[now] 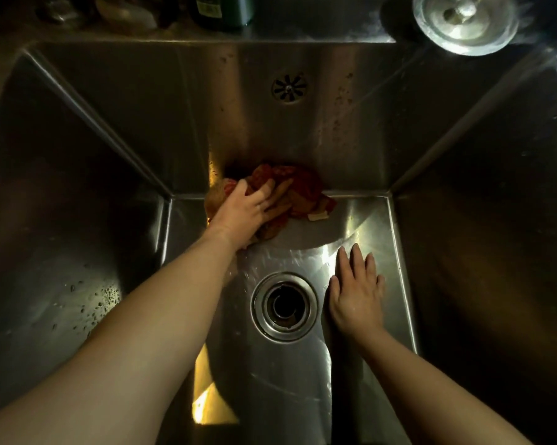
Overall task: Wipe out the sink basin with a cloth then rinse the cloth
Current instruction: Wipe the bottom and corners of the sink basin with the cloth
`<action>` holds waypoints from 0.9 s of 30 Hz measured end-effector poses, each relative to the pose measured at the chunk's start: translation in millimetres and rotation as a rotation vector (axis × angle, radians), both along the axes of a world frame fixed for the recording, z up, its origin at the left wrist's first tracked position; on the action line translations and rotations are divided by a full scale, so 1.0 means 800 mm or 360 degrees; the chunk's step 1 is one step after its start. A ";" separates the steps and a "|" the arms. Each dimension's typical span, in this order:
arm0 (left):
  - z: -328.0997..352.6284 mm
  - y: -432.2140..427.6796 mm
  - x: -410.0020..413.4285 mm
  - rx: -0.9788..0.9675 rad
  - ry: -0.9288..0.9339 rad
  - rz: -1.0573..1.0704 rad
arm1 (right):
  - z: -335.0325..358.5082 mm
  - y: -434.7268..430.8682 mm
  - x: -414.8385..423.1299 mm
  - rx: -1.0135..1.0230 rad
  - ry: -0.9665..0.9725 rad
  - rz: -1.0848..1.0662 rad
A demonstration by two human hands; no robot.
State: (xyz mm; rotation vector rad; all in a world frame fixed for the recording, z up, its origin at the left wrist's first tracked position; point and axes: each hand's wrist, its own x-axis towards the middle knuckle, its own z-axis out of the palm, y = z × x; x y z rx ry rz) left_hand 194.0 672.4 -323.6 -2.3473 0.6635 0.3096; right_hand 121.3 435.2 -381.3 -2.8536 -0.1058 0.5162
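a deep stainless steel sink basin (78, 194) fills the view, seen from above, its left wall speckled with water drops. two bare forearms reach down into it. the left hand (243, 208) presses down on a crumpled red-and-tan cloth (299, 187), fingers spread over it — the cloth sits bunched on the basin floor against the back wall. the right hand (357, 293) lies open and flat on the floor, just right of the round drain (285, 306). a small overflow grille (289, 89) sits high on the back wall.
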 end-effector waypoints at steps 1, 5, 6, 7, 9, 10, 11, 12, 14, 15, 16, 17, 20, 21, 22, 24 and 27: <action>0.002 0.001 -0.002 0.0015 0.0011 0.0009 | 0.000 0.000 0.000 -0.0009 0.0003 0.0007; 0.007 0.014 -0.014 0.0051 0.0050 0.0164 | 0.004 0.001 0.001 -0.0003 0.0026 0.0007; 0.007 0.019 -0.020 0.0049 0.0056 0.0244 | 0.005 0.001 0.000 -0.0001 0.0035 0.0011; 0.008 0.025 -0.027 0.0049 0.0057 0.0330 | 0.006 0.001 0.001 -0.0001 0.0045 0.0018; 0.010 0.038 -0.040 0.0045 0.0047 0.0493 | 0.007 0.000 0.001 -0.0013 0.0055 0.0034; 0.012 0.044 -0.047 0.0022 0.0036 0.0572 | 0.007 -0.001 0.000 -0.0028 0.0056 0.0043; 0.013 0.049 -0.053 -0.0016 0.0017 0.0651 | 0.008 -0.001 0.000 -0.0044 0.0057 0.0049; 0.014 0.053 -0.057 -0.0055 0.0000 0.0734 | 0.008 -0.001 0.001 -0.0058 0.0060 0.0051; 0.016 0.059 -0.061 -0.0100 0.0009 0.0899 | 0.008 0.001 0.001 -0.0074 0.0061 0.0043; 0.017 0.061 -0.062 -0.0101 0.0023 0.0960 | 0.008 0.004 0.000 -0.0077 0.0059 0.0036; 0.016 0.061 -0.062 -0.0093 0.0029 0.0985 | 0.008 0.006 0.000 -0.0077 0.0056 0.0027; 0.015 0.060 -0.062 -0.0080 0.0020 0.0970 | 0.007 0.008 0.000 -0.0076 0.0052 0.0016; 0.006 0.059 -0.062 -0.0061 -0.0035 0.0865 | 0.005 0.012 -0.001 -0.0065 0.0038 -0.0007; 0.002 0.062 -0.062 -0.0105 -0.0017 0.0878 | 0.004 0.013 -0.001 -0.0056 0.0041 0.0003; -0.001 0.067 -0.063 -0.0178 0.0028 0.0922 | 0.003 0.014 -0.001 -0.0046 0.0048 0.0023; -0.005 0.077 -0.061 -0.0314 0.0159 0.1025 | 0.001 0.016 -0.001 -0.0040 0.0067 0.0068; -0.002 0.084 -0.058 -0.0431 0.0297 0.1173 | 0.000 0.020 -0.002 -0.0059 0.0084 0.0076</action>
